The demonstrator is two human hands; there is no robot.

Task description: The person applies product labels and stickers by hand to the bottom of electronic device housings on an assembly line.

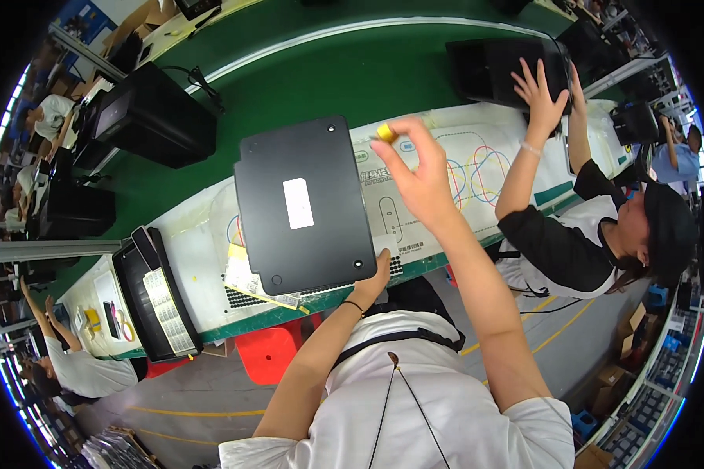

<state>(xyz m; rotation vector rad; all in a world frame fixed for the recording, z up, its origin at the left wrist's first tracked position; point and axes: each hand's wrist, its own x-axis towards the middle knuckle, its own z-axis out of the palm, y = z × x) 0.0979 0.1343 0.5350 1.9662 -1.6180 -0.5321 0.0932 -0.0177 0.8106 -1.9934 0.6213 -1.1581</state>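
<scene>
A flat black plastic casing [301, 207] stands tilted in front of me, a blank-looking white label at its middle and round holes or recesses at several corners. At its lower right corner is my left hand [374, 280], closed, its fingers partly hidden by the casing. A small white piece [384, 243] juts up by those fingers; whether they hold it is unclear. Right of the casing's top edge, my right hand [424, 176] is raised in a pinch, apart from it. At its index fingertip is a small yellow piece [384, 132], worn or held, I cannot tell which.
Under the casing lie a printed white sheet [469, 156] and sheets with black dots [246, 291]. An open black case [152, 301] sits to the left. Beyond runs a green conveyor belt [289, 86] with a black box [152, 117]. At right, a co-worker handles another black unit [493, 70].
</scene>
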